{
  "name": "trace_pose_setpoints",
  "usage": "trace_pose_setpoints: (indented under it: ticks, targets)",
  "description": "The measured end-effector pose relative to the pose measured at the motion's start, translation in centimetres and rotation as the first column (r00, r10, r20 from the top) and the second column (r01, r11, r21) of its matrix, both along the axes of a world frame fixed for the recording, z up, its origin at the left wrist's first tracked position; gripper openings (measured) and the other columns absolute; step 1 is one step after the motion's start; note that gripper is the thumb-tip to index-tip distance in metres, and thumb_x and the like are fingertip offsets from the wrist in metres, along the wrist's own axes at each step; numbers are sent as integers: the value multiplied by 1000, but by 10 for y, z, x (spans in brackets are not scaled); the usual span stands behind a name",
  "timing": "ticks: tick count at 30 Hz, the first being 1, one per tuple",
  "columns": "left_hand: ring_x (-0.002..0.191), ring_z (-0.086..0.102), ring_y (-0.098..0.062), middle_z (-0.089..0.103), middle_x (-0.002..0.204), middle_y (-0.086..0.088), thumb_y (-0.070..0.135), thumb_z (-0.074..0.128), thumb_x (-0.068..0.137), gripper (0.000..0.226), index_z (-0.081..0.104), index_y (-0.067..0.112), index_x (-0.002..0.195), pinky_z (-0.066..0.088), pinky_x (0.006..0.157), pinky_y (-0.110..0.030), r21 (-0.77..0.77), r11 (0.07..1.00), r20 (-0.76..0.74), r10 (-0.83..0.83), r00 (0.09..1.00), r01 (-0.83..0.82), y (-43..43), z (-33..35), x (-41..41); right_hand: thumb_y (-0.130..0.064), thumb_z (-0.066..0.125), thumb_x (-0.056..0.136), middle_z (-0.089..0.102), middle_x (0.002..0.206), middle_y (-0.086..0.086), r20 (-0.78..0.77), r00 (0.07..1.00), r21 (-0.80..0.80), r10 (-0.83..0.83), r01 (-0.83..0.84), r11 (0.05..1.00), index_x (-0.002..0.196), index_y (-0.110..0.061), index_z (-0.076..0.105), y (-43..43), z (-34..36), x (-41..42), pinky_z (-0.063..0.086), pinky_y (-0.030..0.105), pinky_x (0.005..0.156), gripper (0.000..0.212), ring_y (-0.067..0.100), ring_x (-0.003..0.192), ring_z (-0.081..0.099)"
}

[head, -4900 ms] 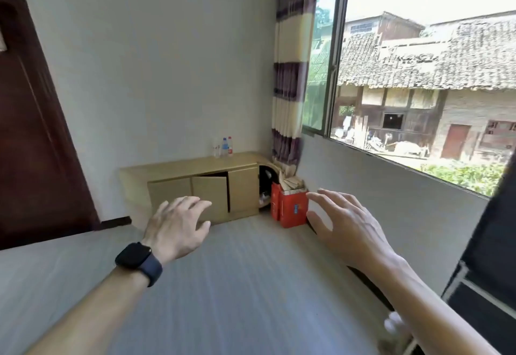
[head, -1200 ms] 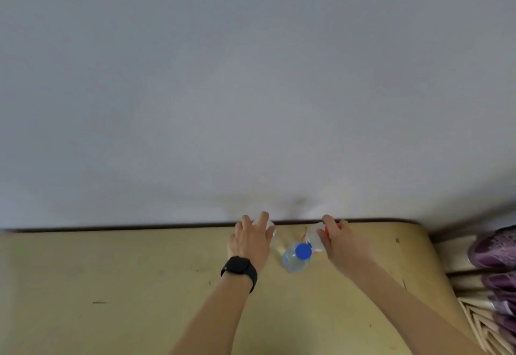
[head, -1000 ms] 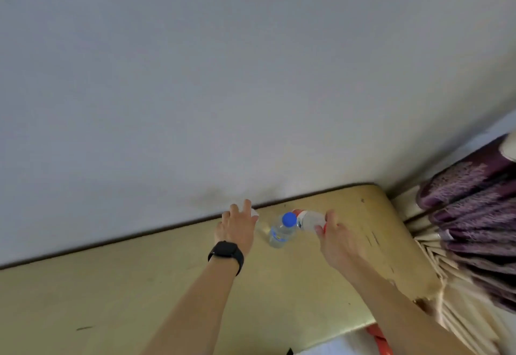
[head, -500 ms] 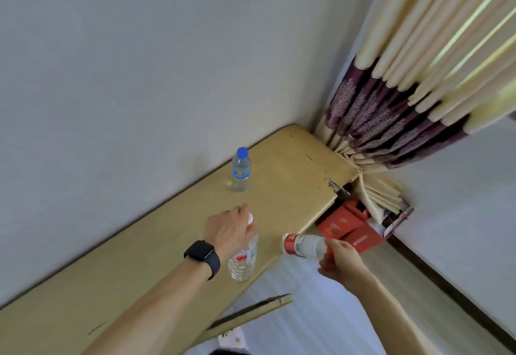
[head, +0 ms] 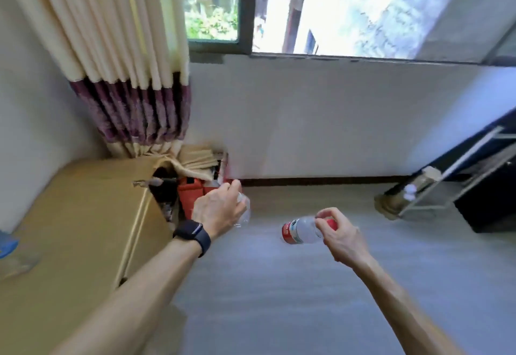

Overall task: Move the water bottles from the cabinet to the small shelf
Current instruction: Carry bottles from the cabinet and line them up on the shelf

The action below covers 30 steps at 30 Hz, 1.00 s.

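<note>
No legible text – red bottle label (head: 290,233) too blurred to read.

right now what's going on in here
A person holds two water bottles, one in each hand, over the floor beside the cabinet. The left hand grips a clear bottle; the right hand holds a red-labelled bottle lying sideways. Neither is on a shelf yet.
</note>
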<state>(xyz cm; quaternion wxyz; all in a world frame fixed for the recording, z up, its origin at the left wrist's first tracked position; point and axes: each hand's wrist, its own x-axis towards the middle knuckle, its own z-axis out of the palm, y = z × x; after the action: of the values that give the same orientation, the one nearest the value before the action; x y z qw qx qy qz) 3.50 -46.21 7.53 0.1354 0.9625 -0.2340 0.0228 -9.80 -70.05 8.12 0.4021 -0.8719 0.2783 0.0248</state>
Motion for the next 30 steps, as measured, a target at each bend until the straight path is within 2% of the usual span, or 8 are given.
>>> trace_pose_setpoints:
  ticks: [3,6,10,13,20,23,27,30]
  targets:
    - [97,62,-28,59,103,2,48,37,97,27,46,24,108,43,68,-35,-67,990,-28,-124,992,122,-95,22,-18,-51,54,88,67,83,-9,111,987,-186,-112,132,974,89,-36,59,-75,39,-48,49,32,70,16,18,80,62]
    - [97,60,-28,61,105,4,50,38,95,24,48,32,106,45,75,-35,-114,955,-31,-280,960,275,-189,49,-40,-54,56,85,67,80,-9,151,962,-258,-228,261,930,86,-32,62,-143,75,-100,46,32,72,23,19,82,61]
    - [95,58,-26,61,111,6,46,42,93,25,50,29,108,43,77,-33,-169,847,5,-510,860,503,-314,96,-79,-61,66,75,66,71,-8,182,904,-259,-386,423,868,81,-28,59,-222,112,-168,53,33,65,34,12,71,65]
    - [89,57,-24,62,110,8,46,42,92,25,49,30,109,47,76,-34,-133,719,83,-678,730,683,-396,123,-112,-51,68,73,67,62,-9,199,837,-277,-510,547,790,79,-28,58,-268,132,-221,53,29,59,26,3,55,63]
    - [76,58,-21,58,95,10,45,45,93,18,48,28,100,52,67,-36,-45,393,236,-889,392,919,-562,169,-186,-51,59,75,63,62,-4,266,631,-463,-729,747,478,79,-25,56,-348,168,-324,46,31,58,26,19,64,59]
    - [67,53,-15,57,86,8,36,55,92,14,53,23,93,50,55,-36,26,185,405,-900,159,982,-628,191,-220,-55,58,78,62,67,-3,352,556,-565,-753,767,303,83,-26,57,-377,186,-357,39,30,56,29,21,66,52]
    - [81,56,-17,56,92,9,43,39,93,16,42,27,93,47,65,-36,33,64,350,-935,48,997,-710,219,-260,-57,59,78,56,63,-3,411,460,-625,-787,770,124,84,-27,59,-418,215,-391,39,31,57,31,23,65,47]
    - [85,57,-19,56,93,7,41,42,93,18,44,23,94,49,67,-38,47,-46,410,-910,-61,998,-764,238,-291,-54,62,77,65,66,3,470,386,-678,-793,733,-45,80,-22,64,-458,232,-412,39,31,55,32,30,69,60]
